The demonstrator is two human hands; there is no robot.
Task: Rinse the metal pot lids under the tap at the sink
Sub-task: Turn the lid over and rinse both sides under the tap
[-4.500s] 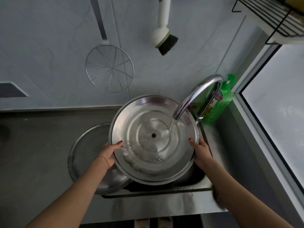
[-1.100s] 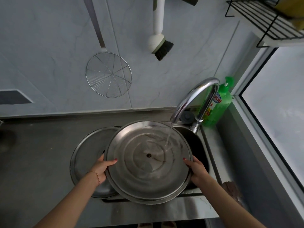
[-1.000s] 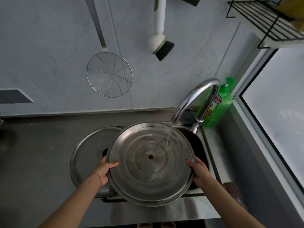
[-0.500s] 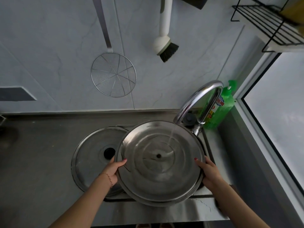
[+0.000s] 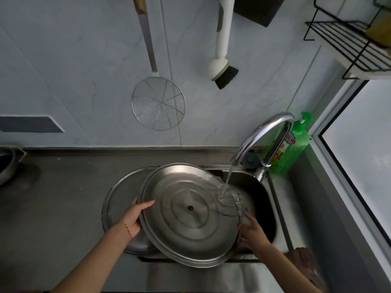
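Note:
I hold a large round metal pot lid (image 5: pixel 186 225), inner side up, over the sink (image 5: pixel 260 199). My left hand (image 5: pixel 135 216) grips its left rim, thumb over the edge. My right hand (image 5: pixel 251 231) grips the right rim from below. Water from the curved chrome tap (image 5: pixel 260 134) runs onto the lid's upper right edge and spills off it. A second metal lid (image 5: pixel 122 199) lies flat on the counter to the left, partly under the held lid.
A green dish-soap bottle (image 5: pixel 294 144) stands behind the tap. A wire skimmer (image 5: pixel 158 106) and a dish brush (image 5: pixel 222 70) hang on the wall. A black wire shelf (image 5: pixel 349 43) is at upper right, a window ledge on the right, a pot (image 5: pixel 6 166) at far left.
The lid has shifted left and tilted, so the stream now hits its right edge instead of near the centre. My right hand has slid lower along the rim.

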